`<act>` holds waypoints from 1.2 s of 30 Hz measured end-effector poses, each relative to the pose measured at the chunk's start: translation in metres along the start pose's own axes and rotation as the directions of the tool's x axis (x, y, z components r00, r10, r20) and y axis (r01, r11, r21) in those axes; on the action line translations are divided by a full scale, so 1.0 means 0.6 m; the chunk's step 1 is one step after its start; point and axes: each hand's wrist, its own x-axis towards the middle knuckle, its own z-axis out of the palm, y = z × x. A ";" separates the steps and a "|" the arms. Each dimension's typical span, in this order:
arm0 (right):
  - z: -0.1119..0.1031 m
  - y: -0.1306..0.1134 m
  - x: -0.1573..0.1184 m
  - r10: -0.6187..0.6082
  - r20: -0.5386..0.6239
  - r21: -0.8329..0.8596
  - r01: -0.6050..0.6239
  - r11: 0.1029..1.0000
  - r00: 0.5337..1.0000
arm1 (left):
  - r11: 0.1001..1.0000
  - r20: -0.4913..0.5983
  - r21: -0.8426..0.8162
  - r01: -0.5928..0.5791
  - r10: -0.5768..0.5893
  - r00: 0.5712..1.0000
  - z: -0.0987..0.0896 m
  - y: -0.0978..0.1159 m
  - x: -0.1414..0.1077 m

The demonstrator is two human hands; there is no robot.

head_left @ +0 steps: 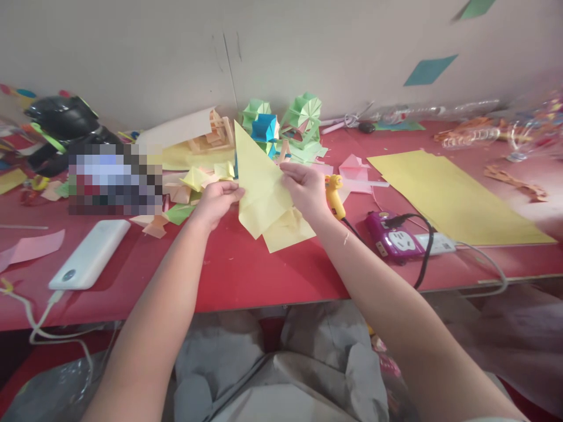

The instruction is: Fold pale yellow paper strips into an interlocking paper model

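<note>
A creased sheet of pale yellow paper (263,190) is held upright above the red table (264,281), its pointed corner toward the wall. My left hand (219,202) pinches its left edge between thumb and fingers. On the right side, my right hand (305,186) grips the same sheet near its upper edge. Beneath and to the right of it, another yellow paper piece (288,231) lies over the table. Behind stand green folded paper wheels (304,114) and a blue folded piece (264,127).
Folded scraps (197,177) lie left of the hands. A yellow glue gun (335,196), a purple power strip (391,234) with cords and large yellow sheets (453,196) are at right. A white power bank (90,255) with a cable sits front left.
</note>
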 end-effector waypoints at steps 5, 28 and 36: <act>-0.001 0.002 0.001 -0.019 0.022 -0.035 0.020 0.999 1.000 | 0.982 -0.085 0.160 -0.103 0.117 0.989 -0.001 -0.009 0.005; -0.006 0.009 0.007 -0.032 -0.060 -0.051 0.029 0.998 0.998 | 0.953 -0.050 0.253 -0.168 0.186 0.981 0.005 -0.008 0.007; -0.006 0.009 0.006 -0.038 -0.074 -0.056 0.034 0.998 0.997 | 0.930 -0.026 0.333 -0.158 0.177 0.984 0.004 -0.010 0.006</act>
